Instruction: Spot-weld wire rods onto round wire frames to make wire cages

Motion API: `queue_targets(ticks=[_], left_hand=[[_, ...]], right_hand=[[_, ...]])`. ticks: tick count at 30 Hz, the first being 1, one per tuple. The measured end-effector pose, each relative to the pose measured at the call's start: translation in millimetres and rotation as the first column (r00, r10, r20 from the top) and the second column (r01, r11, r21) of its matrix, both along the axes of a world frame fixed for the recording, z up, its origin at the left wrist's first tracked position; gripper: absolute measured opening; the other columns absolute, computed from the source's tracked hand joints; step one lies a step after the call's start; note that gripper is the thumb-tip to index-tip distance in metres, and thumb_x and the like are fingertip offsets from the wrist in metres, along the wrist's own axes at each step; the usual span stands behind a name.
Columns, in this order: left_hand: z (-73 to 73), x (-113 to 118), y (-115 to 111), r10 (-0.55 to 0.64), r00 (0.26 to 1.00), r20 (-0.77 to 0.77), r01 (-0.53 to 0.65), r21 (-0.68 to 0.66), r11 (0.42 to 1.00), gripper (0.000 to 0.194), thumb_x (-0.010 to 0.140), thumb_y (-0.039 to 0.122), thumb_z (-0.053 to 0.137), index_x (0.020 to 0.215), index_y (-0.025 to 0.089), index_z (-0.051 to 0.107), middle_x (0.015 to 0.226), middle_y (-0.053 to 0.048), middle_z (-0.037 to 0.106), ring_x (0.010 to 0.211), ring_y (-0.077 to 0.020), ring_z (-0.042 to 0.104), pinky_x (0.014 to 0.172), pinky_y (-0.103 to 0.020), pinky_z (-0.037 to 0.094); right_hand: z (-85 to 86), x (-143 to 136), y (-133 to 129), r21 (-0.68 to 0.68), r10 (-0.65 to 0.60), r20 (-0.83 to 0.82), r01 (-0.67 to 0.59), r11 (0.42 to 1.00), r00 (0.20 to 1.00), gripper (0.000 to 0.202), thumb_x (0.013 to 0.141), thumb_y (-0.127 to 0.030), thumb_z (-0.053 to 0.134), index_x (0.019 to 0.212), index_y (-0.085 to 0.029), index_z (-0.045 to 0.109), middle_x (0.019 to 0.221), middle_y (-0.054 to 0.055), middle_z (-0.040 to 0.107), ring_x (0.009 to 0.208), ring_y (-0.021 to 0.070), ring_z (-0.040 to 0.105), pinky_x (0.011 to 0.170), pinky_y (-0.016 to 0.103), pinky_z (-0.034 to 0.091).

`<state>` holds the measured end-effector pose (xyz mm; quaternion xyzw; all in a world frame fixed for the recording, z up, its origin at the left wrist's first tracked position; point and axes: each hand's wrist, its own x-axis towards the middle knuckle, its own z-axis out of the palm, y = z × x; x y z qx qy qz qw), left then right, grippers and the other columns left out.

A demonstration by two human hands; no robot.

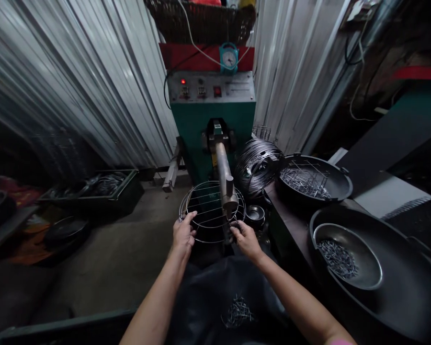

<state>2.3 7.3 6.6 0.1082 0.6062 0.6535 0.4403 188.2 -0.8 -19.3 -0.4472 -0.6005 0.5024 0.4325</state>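
A round wire rack with parallel bars and double rings lies under the metal arm of a green machine. My left hand grips the rack's left rim, thumb on top and fingers curled. At the rack's right front, beside the arm's tip, my right hand is closed in a pinch; what lies between its fingertips is too small to make out. Short metal pieces rest in a pile on the dark apron over my lap.
To the right stand a wire coil, a black pan of metal pieces, and a larger pan holding a metal bowl. A green bin is at left. A clock hangs above the control panel.
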Motion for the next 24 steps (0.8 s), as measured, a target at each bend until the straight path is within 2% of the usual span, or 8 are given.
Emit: queue_targets(ticks=[8,16,21,24], left_hand=[[0.5,1.7,-0.7,-0.007,1.000,0.021,0.007,-0.012,1.000,0.044,0.042,0.036,0.074,0.066,0.019,0.041,0.046,0.013,0.025,0.037,-0.0027,0.020,0.035,-0.017,0.016],[4.1,3.6,1.4,-0.012,1.000,0.027,0.013,-0.047,0.999,0.044,0.039,0.037,0.075,0.064,0.018,0.044,0.044,0.013,0.023,0.036,-0.0025,0.020,0.035,-0.019,0.018],[-5.4,3.3,9.2,-0.003,1.000,0.026,0.007,-0.127,0.992,0.040,0.042,0.036,0.076,0.065,0.016,0.049,0.046,0.011,0.029,0.037,-0.0038,0.025,0.036,-0.020,0.020],[-6.3,6.9,13.0,0.013,1.000,0.016,-0.011,-0.141,0.990,0.037,0.048,0.037,0.075,0.068,0.016,0.053,0.048,0.008,0.034,0.038,-0.0046,0.027,0.038,-0.020,0.019]], right_hand=[[2.4,-0.4,-3.6,-0.013,-0.019,-0.052,0.018,1.000,0.998,0.016,0.079,-0.034,0.047,0.082,-0.019,0.053,0.067,-0.001,0.058,0.046,0.0096,0.053,0.046,0.021,0.038],[3.7,-4.6,4.0,-0.022,-0.026,-0.077,0.025,0.999,0.997,0.016,0.078,-0.034,0.048,0.081,-0.019,0.053,0.067,-0.002,0.058,0.044,0.0089,0.052,0.044,0.021,0.038],[2.5,4.1,3.0,-0.038,-0.044,-0.085,0.041,0.998,0.995,0.020,0.079,-0.038,0.050,0.079,-0.019,0.054,0.066,-0.002,0.058,0.043,0.0088,0.051,0.043,0.022,0.038],[5.0,8.9,-0.9,-0.041,-0.017,-0.061,0.014,0.999,0.998,0.025,0.083,-0.041,0.050,0.087,-0.017,0.057,0.073,0.001,0.062,0.050,0.0107,0.055,0.045,0.022,0.042]])
